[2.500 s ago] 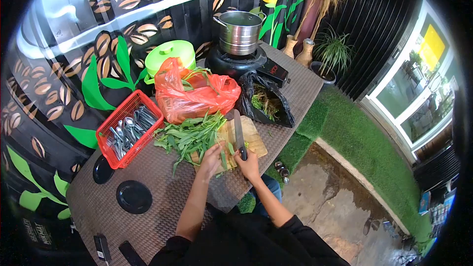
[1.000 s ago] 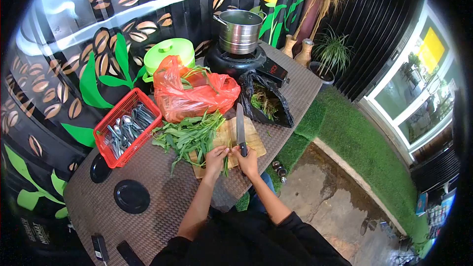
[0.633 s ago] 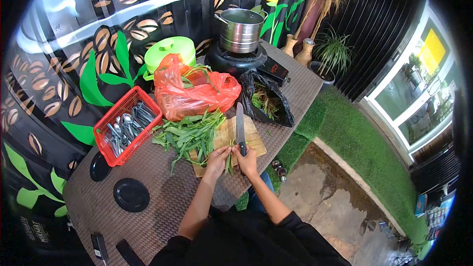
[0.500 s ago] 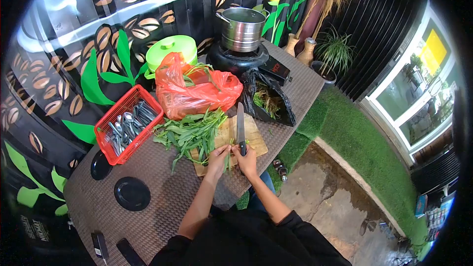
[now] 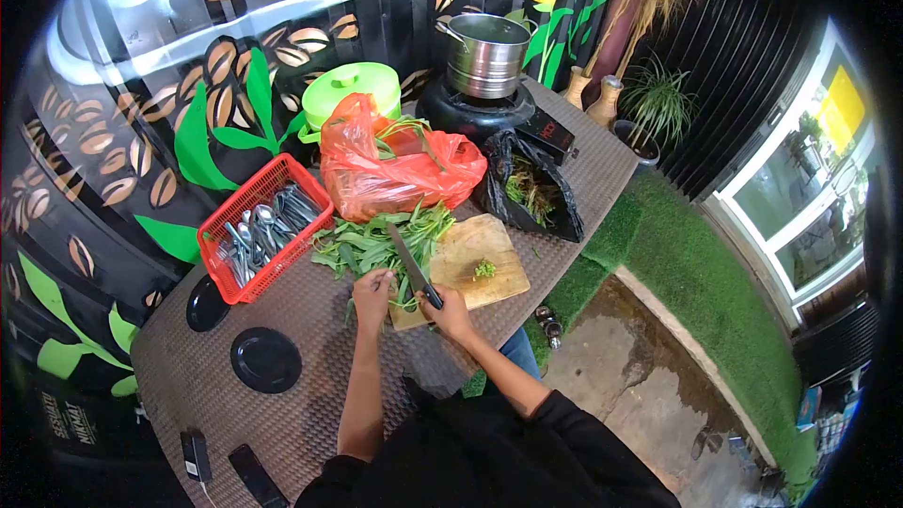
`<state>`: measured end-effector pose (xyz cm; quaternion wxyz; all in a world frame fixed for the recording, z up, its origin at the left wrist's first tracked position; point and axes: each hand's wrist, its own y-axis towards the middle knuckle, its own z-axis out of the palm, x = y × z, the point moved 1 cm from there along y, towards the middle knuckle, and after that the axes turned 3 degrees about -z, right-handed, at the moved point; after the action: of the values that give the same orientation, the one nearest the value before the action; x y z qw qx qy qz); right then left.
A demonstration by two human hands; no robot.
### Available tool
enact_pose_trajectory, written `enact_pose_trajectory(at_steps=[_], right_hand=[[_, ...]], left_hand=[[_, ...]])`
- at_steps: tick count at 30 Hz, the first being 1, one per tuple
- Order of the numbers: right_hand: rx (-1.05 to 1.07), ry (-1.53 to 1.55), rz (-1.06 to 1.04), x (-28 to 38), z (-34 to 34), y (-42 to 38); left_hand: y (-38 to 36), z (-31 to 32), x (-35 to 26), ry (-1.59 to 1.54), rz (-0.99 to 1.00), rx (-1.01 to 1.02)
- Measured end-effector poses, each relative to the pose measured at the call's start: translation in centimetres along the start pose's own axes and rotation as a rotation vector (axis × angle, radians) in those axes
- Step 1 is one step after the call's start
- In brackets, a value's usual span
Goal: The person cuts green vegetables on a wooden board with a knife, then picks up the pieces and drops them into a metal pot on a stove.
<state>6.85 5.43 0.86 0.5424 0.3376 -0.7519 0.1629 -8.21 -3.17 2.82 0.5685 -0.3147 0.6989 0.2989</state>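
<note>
Red basket (image 5: 246, 226) of spoons sitting at far left on the surface (image 5: 310, 395). Left hand (image 5: 372, 288), fingers closing on leafy greens (image 5: 376, 243). Right hand (image 5: 450, 312), fingers gripping a knife (image 5: 412, 263) angling over the greens. Cutting board (image 5: 475, 268) lying to the right, carrying a small cut heap.

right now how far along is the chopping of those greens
Done: only a small heap of chopped bits lies on the cutting board. In hand: the right hand grips the knife, while the left hand rests on the leafy greens. Left: most of that pile is uncut.
</note>
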Motion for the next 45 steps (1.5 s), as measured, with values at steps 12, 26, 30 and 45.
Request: enact_pose_trajectory(at_steps=[12,26,30,45], right_hand=[[0.036,-0.331,-0.131,0.6,-0.5,1.7],[0.137,0.117,-0.054,-1.4,-3.0,2.1],[0.151,0.153,-0.028,-1.9,-2.5,1.9],[0.174,0.283,0.038,4.9,-7.8,3.4]], left_hand=[[-1.4,0.2,0.0,0.248,0.055,0.216],[-1.6,0.8,-0.6,0.624,0.085,0.401],[-2.1,1.1,-0.9,0.688,0.153,0.347],[-1.1,1.8,-6.5,0.216,0.275,0.072]])
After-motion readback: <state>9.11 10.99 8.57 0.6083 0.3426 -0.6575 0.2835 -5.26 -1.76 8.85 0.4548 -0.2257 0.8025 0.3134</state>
